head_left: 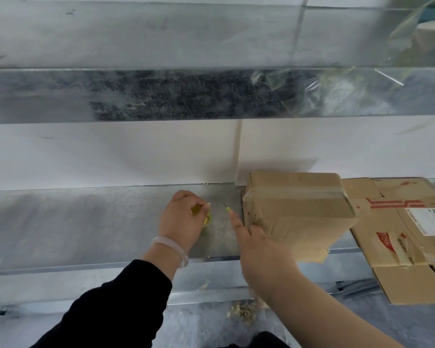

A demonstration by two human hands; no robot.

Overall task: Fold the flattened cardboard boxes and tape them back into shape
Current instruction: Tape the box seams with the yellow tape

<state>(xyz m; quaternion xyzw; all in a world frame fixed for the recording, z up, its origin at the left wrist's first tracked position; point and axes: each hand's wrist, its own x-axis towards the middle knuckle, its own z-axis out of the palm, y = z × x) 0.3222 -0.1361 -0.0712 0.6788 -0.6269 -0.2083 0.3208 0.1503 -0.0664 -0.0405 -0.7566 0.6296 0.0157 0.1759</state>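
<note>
Galvanised shelf (86, 217) bears a taped cardboard box (296, 204) beside flattened boxes (387, 237), the left hand (181, 219) gripping a small yellow object (207, 219) while the right hand (261, 249), forefinger straight, lies against the box's corner, its grasp impossible to tell.

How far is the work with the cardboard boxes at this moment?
Done: one brown cardboard box stands folded, with clear tape over its top. In hand: the left hand grips a small yellow object; the right hand is at that box's near corner. Left: flattened printed cardboard boxes lie beside it, not yet folded.
</note>
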